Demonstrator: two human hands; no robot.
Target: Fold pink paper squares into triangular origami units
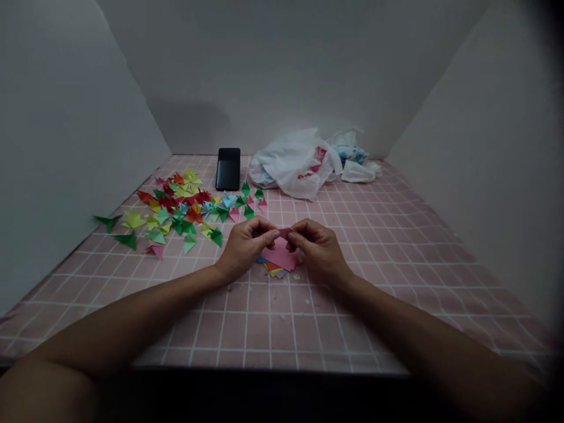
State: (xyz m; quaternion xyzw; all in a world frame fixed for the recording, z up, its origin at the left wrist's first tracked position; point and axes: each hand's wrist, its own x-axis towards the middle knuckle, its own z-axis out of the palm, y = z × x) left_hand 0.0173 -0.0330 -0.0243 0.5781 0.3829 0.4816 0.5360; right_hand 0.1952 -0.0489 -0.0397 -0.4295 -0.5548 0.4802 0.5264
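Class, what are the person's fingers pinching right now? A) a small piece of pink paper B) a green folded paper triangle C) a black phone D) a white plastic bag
A: the left hand and right hand both pinch the small piece of pink paper at their fingertips, above a stack of coloured paper squares.

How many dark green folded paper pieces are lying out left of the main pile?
2 dark green folded paper pieces: one beside the left wall, the other just nearer the person, both on the pink grid mat. Neither looks hidden.
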